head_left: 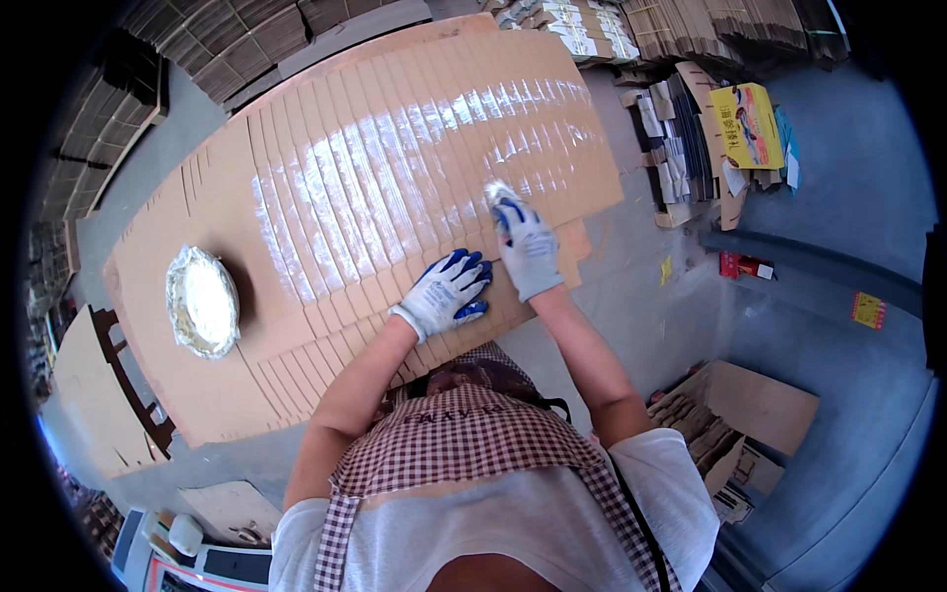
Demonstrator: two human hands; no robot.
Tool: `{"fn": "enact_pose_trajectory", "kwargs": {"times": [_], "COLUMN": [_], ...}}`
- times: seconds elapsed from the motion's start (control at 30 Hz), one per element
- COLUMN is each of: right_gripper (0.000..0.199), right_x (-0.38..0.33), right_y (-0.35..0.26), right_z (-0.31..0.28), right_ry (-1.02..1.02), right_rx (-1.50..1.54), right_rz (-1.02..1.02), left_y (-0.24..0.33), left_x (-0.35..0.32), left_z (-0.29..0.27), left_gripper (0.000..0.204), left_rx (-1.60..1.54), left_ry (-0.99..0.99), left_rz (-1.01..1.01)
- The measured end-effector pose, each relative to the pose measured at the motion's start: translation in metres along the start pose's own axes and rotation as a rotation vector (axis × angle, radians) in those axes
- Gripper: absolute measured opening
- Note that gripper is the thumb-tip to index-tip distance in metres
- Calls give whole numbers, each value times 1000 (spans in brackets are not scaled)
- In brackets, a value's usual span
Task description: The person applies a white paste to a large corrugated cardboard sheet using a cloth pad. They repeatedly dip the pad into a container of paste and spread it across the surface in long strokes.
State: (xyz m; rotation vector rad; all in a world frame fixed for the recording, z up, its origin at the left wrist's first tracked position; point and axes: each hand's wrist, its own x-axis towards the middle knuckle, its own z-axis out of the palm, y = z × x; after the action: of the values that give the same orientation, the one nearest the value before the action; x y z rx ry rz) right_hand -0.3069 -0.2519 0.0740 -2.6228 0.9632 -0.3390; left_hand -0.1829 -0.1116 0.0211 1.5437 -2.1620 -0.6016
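Note:
Fanned cardboard sheets [345, 207] lie overlapping before me, their exposed strips coated with something wet and shiny. My left hand [447, 295], in a white and blue glove, rests on their near edges with the fingers stretched out. Farther right, my right hand [529, 249] wears the same kind of glove and is closed around a small whitish, wet-looking clump [498, 191]. That clump touches the coated strips; whether it has a handle is hidden by the hand. To the left, a round bowl [204, 302] lined with crinkled plastic holds a whitish substance.
Bundled cardboard stacks [212, 39] line the back. A yellow box [747, 125] sits on more stacked pieces at right. An open carton [760, 405] with cardboard inside stands on the floor at lower right, below a dark metal bar [809, 261]. A machine [197, 562] is at lower left.

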Motion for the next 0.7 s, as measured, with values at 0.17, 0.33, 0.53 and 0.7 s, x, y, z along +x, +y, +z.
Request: {"fn": "enact_pose_trajectory", "kwargs": {"times": [0.17,0.33,0.53,0.7], "right_gripper": [46,45,45,47], "right_x": [-16,-4,1,27], "right_y": [-27,15,-10,14], "right_z": [-18,-8,-13,19], "right_ry": [-137,-189,-87,-140], "right_rx": [64,-46,-5,-93], "right_rz": [-214,-29,-272,-333], "left_y": [3,3,-4,2], "left_x": [4,7,-2,9], "left_z": [-9,-6,16,-8], "left_gripper": [51,56,55,56], "left_rx": [-60,6,-104,-12], "left_ry": [-149,54,-5,-73], "left_rz": [-123,-38,-119,-87]}}
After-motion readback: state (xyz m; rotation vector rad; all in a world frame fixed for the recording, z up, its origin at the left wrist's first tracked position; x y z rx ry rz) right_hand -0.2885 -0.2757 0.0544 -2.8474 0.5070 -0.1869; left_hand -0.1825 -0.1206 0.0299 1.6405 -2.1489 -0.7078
